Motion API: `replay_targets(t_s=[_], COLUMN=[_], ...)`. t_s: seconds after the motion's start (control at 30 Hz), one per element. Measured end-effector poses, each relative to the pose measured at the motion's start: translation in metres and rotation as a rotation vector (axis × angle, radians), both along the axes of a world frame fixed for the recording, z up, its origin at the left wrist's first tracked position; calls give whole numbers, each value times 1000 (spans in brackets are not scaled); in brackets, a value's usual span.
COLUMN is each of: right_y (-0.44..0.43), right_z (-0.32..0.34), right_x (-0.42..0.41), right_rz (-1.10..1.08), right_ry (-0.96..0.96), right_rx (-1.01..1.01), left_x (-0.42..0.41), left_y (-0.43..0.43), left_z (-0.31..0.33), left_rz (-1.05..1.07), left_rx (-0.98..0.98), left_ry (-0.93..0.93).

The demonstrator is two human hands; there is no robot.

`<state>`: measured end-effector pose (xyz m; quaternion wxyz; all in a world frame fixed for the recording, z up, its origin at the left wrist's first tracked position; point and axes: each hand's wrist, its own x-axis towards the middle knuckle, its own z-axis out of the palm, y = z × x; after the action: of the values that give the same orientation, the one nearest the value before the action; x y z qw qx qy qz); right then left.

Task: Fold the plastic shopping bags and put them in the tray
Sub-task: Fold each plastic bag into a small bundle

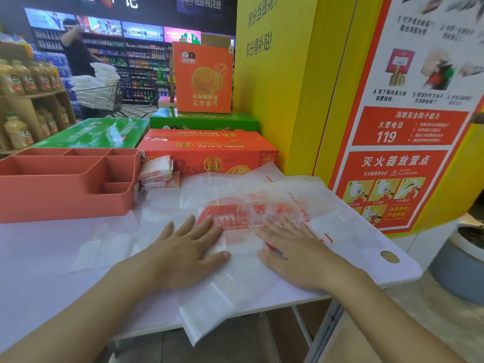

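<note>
Slippage is what we are worrying about most. We are pressing both palms flat on the plastic shopping bag (246, 213), with the left grip (183, 255) and the right grip (296, 255) both open, fingers straight and clasping nothing, only weighing the film down on the counter (39, 258). The bag is lying spread over the right part of the counter, and its near end is hanging past the front edge. More sheets of thin plastic (102, 247) are lying under and beside it.

We are judging that any sideways sweep could be dragging those lower layers along and skewing the crease. The overhanging end could be pulling the whole bag toward the floor once we are lifting a palm. Air trapped under the film could be puffing a fold open.

The tray (65, 197) is sitting at the left, well apart from our palms, and the folded bags (158, 170) are stacking up just beside its right wall. A careless reach could be toppling that stack.
</note>
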<state>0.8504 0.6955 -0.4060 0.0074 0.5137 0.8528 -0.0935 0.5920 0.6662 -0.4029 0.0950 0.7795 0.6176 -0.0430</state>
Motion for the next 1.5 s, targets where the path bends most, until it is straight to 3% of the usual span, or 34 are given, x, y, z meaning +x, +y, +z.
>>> replay_targets(t_s=[0.23,0.57,0.73,0.9,1.13,1.5], right_y=[-3,4,18,38,46,47], right_z=[8,23,25,12,3,6], right_x=[-3,11,39,71,83,86], right_rz=[49,91,1,-191,-270,-366], right_ry=[48,83,261,574,815,1005], right_rx=[75,168,252,204,163,151], left_x=[1,-8,-23,-35,-53,-84], left_y=[4,18,35,51,40,28], left_z=[3,28,28,37,48,61], left_rz=[-143,-213,-276,-196,-138,23], left_rx=[164,107,146,123,120,72], left_ry=[39,-58,-148,-171,-324,-342])
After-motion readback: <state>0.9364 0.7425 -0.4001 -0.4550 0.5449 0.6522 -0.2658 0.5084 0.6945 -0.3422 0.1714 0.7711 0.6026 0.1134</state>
